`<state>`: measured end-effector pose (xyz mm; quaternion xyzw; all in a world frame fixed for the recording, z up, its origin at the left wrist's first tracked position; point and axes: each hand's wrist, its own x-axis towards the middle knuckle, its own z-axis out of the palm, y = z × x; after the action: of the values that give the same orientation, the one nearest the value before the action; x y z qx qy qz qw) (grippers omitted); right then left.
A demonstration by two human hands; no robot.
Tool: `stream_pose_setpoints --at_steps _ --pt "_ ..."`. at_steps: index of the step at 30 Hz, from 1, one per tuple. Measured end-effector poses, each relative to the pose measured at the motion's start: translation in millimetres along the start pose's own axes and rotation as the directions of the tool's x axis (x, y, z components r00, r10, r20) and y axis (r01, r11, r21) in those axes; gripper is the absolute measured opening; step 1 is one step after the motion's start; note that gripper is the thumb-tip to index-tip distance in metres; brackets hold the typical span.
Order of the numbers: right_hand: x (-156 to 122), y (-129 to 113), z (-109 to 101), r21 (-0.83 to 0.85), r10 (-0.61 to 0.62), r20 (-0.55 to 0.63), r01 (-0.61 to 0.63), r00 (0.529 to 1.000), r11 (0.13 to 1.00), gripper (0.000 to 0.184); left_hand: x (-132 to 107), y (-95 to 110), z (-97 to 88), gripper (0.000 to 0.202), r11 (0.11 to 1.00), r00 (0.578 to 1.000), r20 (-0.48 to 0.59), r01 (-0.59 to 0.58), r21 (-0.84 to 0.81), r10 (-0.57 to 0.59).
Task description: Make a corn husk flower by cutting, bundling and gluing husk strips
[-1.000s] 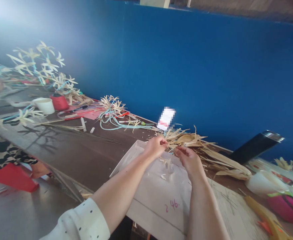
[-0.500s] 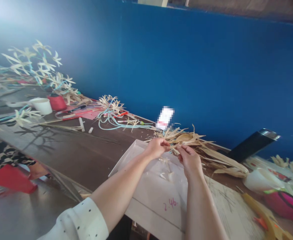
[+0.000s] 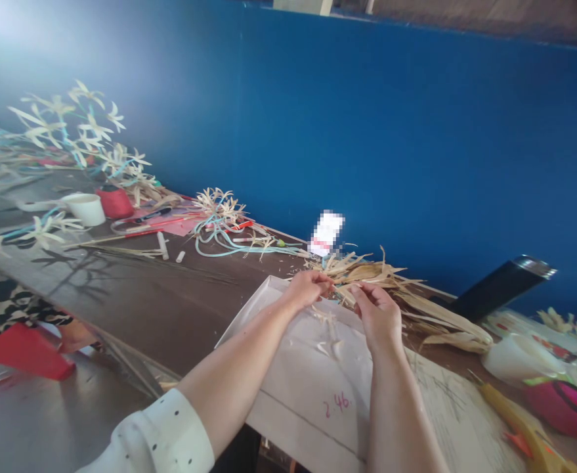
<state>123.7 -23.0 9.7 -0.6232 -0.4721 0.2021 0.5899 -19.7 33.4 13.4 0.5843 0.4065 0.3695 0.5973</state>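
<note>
My left hand [image 3: 308, 290] is closed in a pinch above the far edge of a white box lid [image 3: 302, 381] marked with pink handwriting. Close beside it, my right hand [image 3: 379, 314] has thumb and forefinger pressed together. What sits in either pinch is too small to make out. Just beyond both hands lies a heap of dried corn husks [image 3: 381, 269], with pale strips showing in the gap between my fingers. On the lid, between my forearms, are small pale scraps [image 3: 328, 322].
Husk flowers on blue stems [image 3: 219, 205] lie left, near a white cup [image 3: 86, 209] and red thread spool [image 3: 114, 202]. A black tumbler [image 3: 502, 286] leans at right, above a white roll [image 3: 519, 358] and yellow glue gun [image 3: 524, 420]. A blue wall [image 3: 391, 131] stands behind.
My right hand has moved slightly right, away from my left, widening the gap between the fingertips. My left hand has barely moved.
</note>
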Motion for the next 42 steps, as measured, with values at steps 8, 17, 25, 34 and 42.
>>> stream_pose_setpoints --at_steps 8,17,25,34,42 --pt "-6 -9 3 -0.180 -0.113 0.026 0.116 0.993 0.977 0.032 1 -6 -2.8 0.032 0.987 0.990 0.034 -0.137 0.087 0.134" --pt "-6 -8 3 -0.153 -0.097 0.072 0.107 0.993 0.982 0.036 -1 -5 -4.5 0.030 0.965 0.981 0.099 -0.183 0.190 0.167" --pt "-1 -3 -3 -0.084 -0.005 0.000 0.005 1.000 0.996 0.042 -1 -5 -3.8 0.035 0.998 0.997 0.048 -0.059 0.032 0.057" --pt "-1 -1 -6 -0.076 0.083 -0.011 -0.084 0.996 0.994 0.047 9 -12 -4.2 0.032 0.993 0.997 -0.039 -0.072 -0.089 0.069" --pt "-2 9 12 -0.111 -0.001 0.354 0.043 0.935 0.993 0.042 -1 -3 -2.6 0.034 0.975 0.985 0.126 -0.089 -0.201 0.116"
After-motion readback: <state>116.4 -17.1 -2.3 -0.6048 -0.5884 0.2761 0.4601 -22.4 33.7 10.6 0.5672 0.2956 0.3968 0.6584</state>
